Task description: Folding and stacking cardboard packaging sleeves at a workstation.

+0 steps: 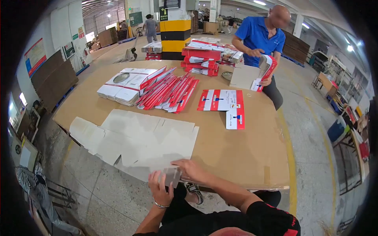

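Note:
At the table's near edge, my left hand [160, 189] and my right hand [189, 170] both hold a small flat greyish-brown piece [172, 176], too blurred to name exactly. The left fingers press on its near left side, and the right fingers close on its far right side. Under and beyond my hands lies a large unfolded carton blank [157, 135], plain grey-white side up, with slots and flaps along its edges.
On the brown-topped table [252, 157] are a strapped stack of white cartons [122, 84], a fanned pile of red-and-white folded cartons [169, 92], a flat printed carton [222, 100] and more red stacks [201, 59]. A co-worker in blue [260, 37] handles a carton at the far right.

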`<state>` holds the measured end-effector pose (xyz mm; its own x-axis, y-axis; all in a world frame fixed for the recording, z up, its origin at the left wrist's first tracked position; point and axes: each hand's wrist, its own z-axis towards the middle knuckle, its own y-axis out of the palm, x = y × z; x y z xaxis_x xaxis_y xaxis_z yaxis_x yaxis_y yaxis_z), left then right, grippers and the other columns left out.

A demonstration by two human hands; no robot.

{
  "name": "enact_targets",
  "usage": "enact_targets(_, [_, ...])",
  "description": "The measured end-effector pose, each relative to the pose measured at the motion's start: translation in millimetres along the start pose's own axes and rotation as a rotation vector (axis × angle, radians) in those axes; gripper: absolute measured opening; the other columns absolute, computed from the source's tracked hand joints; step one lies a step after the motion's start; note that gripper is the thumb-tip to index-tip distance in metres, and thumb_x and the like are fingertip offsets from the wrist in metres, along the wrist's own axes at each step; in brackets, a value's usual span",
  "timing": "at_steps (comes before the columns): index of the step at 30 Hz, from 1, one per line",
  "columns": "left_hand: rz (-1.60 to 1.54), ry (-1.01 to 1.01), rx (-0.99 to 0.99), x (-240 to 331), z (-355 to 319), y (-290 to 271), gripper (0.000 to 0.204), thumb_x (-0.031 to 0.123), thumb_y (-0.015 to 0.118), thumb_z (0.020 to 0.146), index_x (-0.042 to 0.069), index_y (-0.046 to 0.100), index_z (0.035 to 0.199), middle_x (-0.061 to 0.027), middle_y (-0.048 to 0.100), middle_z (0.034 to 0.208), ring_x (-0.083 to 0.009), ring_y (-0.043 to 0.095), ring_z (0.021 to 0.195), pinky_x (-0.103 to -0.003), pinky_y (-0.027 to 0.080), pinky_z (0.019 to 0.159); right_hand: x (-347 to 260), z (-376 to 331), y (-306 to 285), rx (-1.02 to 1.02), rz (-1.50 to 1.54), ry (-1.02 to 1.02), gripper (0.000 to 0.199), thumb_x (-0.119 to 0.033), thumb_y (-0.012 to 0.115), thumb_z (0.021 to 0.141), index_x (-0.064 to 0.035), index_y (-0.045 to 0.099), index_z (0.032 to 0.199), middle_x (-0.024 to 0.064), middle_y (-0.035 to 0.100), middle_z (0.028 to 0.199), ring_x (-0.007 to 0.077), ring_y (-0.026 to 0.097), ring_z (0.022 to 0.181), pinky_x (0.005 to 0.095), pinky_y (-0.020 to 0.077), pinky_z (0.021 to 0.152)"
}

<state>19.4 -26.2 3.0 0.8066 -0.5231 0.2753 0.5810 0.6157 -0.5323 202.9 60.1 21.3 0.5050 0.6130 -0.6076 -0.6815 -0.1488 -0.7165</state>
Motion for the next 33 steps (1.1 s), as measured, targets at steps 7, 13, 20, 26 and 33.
enact_targets(7, [0.130,-0.118,-0.560,-19,-42,7,0.059,0.034,0.068,0.079,0.006,0.050,0.128,-0.0150,0.043,0.139,-0.0386,0.035,0.132,-0.056,0.025,0.108,-6,1,10,-0.006,-0.115,-0.059,0.034,-0.011,0.056,0.082,-0.0049,0.061,0.115,0.0163,0.065,0.110,0.0352,0.062,0.100,0.0439,0.0504,0.085])
enact_targets(13, [0.144,-0.146,-0.579,-13,-35,8,0.061,0.044,0.068,0.079,0.005,0.055,0.124,-0.0142,0.043,0.139,-0.0360,0.036,0.132,-0.052,0.028,0.108,3,-1,7,0.009,0.001,0.042,0.048,0.005,0.051,0.074,-0.0071,0.062,0.119,0.0154,0.061,0.121,0.0334,0.059,0.111,0.0386,0.0477,0.095])
enact_targets(20, [0.108,-0.175,-0.613,-21,-35,7,0.067,0.046,0.069,0.078,0.005,0.051,0.128,-0.0155,0.039,0.143,-0.0375,0.033,0.134,-0.053,0.025,0.109,-42,-24,-107,0.376,-0.001,-0.060,0.054,0.013,0.050,0.067,-0.0049,0.063,0.116,0.0170,0.064,0.115,0.0317,0.061,0.108,0.0406,0.0455,0.098])
enact_targets(26, [0.061,-0.175,-0.237,3,-16,-6,0.070,0.038,0.069,0.078,0.002,0.044,0.133,-0.0233,0.031,0.147,-0.0450,0.022,0.138,-0.065,0.010,0.109,-38,-162,-138,0.442,-0.238,0.238,0.035,0.010,0.059,0.067,-0.0063,0.067,0.098,0.0123,0.067,0.098,0.0317,0.061,0.099,0.0393,0.0468,0.090])
enact_targets(33, [0.136,0.104,-0.522,27,36,13,0.042,0.023,0.059,0.080,0.004,0.056,0.118,-0.0183,0.049,0.130,-0.0386,0.039,0.129,-0.067,0.009,0.108,-34,-266,-123,0.457,-0.045,0.496,0.038,0.013,0.055,0.063,-0.0049,0.065,0.095,0.0132,0.065,0.097,0.0326,0.062,0.094,0.0385,0.0492,0.085])
